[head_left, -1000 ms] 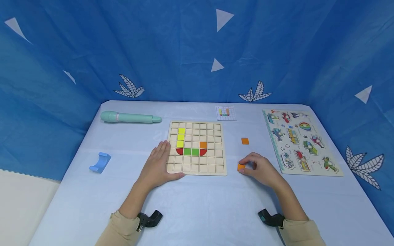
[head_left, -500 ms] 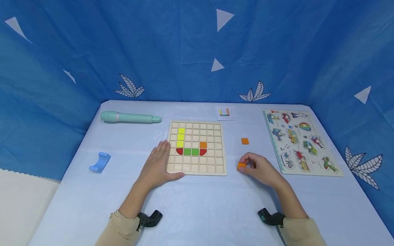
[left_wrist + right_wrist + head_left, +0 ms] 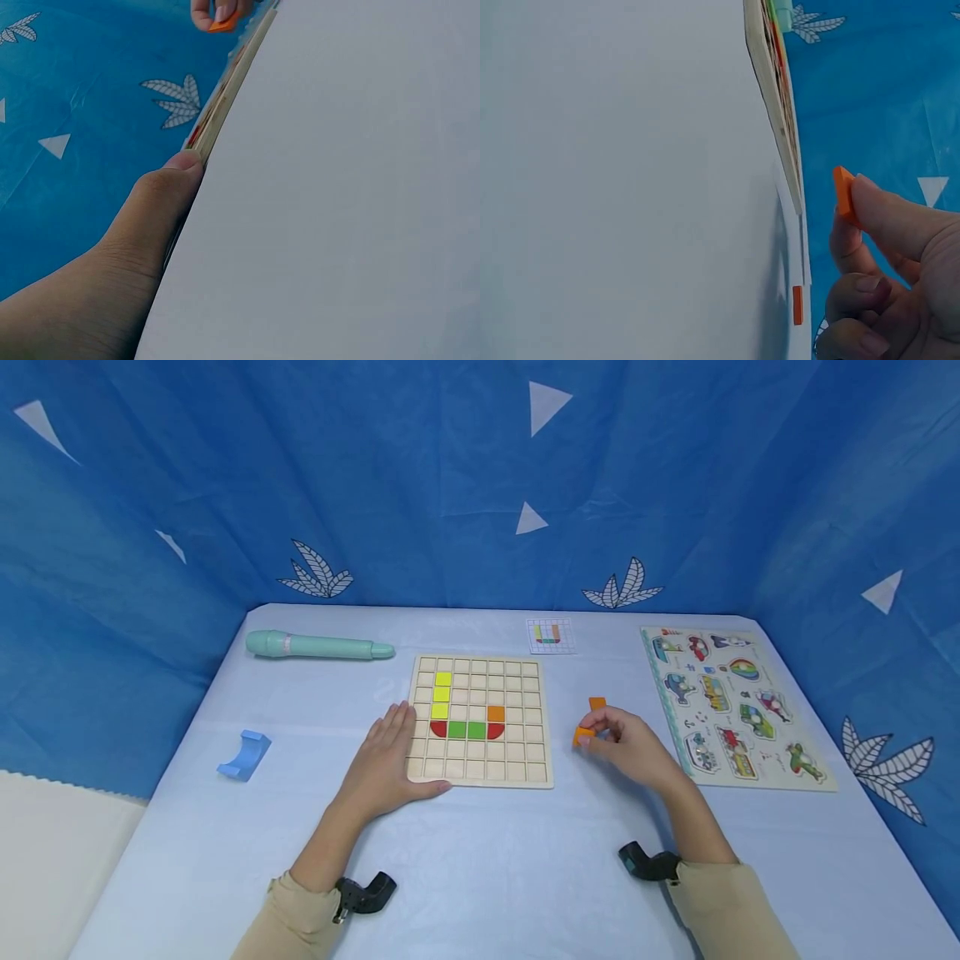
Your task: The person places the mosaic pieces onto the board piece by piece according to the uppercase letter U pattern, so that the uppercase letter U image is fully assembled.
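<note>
My right hand (image 3: pixel 630 747) pinches an orange square tile (image 3: pixel 582 736) between thumb and fingers. In the right wrist view this orange tile (image 3: pixel 844 196) is off the table. A second orange tile (image 3: pixel 597 702) lies on the table just beyond the hand, partly covered by it. The left hand (image 3: pixel 382 764) lies flat with its fingers along the left edge of a wooden grid board (image 3: pixel 517 770) and its thumb at the front edge. On the board sit several yellow tiles (image 3: pixel 442 695), two green tiles (image 3: pixel 467 730), two red curved pieces (image 3: pixel 496 731) and one orange tile (image 3: pixel 496 714).
Behind the board lies a small pattern card (image 3: pixel 551 636). A picture puzzle board (image 3: pixel 738 710) is at the right. A mint-green microphone-shaped stick (image 3: pixel 318 646) lies at the back left, and a blue curved holder (image 3: pixel 245 756) at the left.
My right hand has lifted the orange tile from the table and carried it away from me, towards the second orange tile. The left hand stays put.
</note>
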{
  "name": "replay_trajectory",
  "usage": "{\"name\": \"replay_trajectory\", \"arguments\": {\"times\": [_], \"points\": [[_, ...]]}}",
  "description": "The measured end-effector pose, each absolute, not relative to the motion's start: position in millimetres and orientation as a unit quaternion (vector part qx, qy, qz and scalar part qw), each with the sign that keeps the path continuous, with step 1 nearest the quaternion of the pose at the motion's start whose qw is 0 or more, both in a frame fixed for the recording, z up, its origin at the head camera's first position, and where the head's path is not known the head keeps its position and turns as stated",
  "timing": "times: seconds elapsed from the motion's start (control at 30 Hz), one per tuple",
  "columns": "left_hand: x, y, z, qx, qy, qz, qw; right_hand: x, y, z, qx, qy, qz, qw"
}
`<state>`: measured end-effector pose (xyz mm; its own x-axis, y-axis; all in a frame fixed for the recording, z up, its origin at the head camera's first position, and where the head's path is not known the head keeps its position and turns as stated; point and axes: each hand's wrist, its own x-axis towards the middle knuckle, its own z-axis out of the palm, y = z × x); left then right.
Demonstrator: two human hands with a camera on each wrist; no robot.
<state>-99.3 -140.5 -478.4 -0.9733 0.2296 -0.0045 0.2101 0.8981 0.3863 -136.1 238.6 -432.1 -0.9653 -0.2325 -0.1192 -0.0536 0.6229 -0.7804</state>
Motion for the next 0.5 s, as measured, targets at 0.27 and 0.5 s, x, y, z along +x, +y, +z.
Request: {"name": "replay_trajectory", "arguments": {"times": [0.27,0.5], "points": [[-100,-140,-479,0.113,0.974,0.193,0.021,-151,235,-431,-0.078,0.883,-0.452,0.097],[-99,-140,-480,0.113,0.975,0.192,0.023,-160,230,-430,-0.069,0.887,-0.448,0.087]]}}
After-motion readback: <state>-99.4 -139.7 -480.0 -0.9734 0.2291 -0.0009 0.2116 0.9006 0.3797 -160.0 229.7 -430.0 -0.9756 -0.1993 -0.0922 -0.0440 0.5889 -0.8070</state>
